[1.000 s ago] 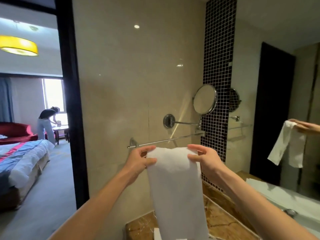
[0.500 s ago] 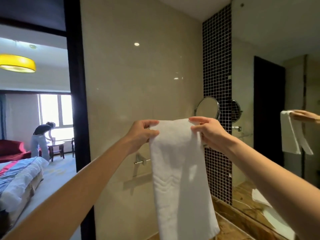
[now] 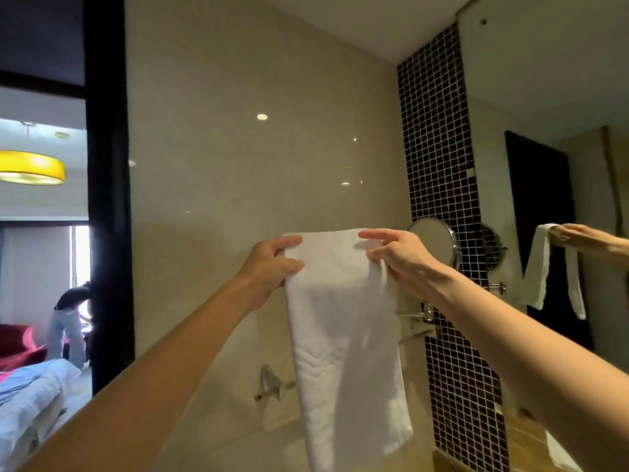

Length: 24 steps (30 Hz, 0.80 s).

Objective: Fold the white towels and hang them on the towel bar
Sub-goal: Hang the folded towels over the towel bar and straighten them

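Note:
A folded white towel (image 3: 343, 335) hangs long and narrow in front of the beige wall. My left hand (image 3: 269, 267) pinches its top left corner and my right hand (image 3: 394, 257) pinches its top right corner, both held up at chest height. The chrome towel bar (image 3: 272, 386) is fixed to the wall lower down; only its left bracket and a short stub show, the remainder hidden behind the towel. The towel hangs well above and in front of the bar.
A round chrome mirror (image 3: 434, 241) on an arm juts from the black mosaic strip (image 3: 442, 199). A large wall mirror (image 3: 561, 199) at right reflects my hands and towel. A dark door frame (image 3: 109, 199) at left opens onto a bedroom with a person (image 3: 69, 325) in it.
Both hands have raised the towel higher up the wall. My view tilted up, so the bar now sits lower in the frame and the counter has dropped out of sight.

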Available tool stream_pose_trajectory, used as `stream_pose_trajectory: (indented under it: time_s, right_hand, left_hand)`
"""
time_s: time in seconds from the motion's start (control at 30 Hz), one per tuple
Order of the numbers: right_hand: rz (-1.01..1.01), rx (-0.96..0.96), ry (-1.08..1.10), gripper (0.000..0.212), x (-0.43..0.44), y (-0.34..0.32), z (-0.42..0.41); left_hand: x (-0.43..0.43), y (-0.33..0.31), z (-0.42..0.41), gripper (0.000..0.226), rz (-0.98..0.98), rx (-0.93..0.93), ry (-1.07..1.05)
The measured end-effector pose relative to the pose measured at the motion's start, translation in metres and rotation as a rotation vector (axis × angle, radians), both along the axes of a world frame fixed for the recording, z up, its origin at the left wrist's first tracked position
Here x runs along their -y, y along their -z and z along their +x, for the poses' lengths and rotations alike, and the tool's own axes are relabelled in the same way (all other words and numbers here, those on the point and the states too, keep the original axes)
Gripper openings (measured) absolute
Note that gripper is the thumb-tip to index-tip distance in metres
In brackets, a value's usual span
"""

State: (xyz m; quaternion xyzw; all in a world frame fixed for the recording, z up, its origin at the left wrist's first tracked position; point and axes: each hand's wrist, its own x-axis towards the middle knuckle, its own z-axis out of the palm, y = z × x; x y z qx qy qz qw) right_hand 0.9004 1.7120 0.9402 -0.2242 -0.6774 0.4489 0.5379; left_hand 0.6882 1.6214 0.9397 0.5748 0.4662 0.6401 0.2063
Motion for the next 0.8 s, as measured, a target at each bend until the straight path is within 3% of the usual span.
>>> stream_pose_trajectory:
  time_s: [0.27, 0.5, 0.8]
  right_hand:
    - [0.044, -0.074, 0.032, 0.041, -0.081, -0.034, -0.053]
    - [-0.044, 0.000, 0.068, 0.039, -0.129, 0.004, -0.081]
    - [-0.179, 0.231, 0.095, 0.033, -0.152, 0.058, -0.086]
  left_hand:
    - [-0.070, -0.028, -0.036, 0.059, 0.061, 0.049, -0.029]
    - [-0.113, 0.014, -0.061, 0.064, -0.047, 0.035, 0.006]
    - [-0.122, 0.070, -0.076, 0.063, -0.209, 0.067, 0.074]
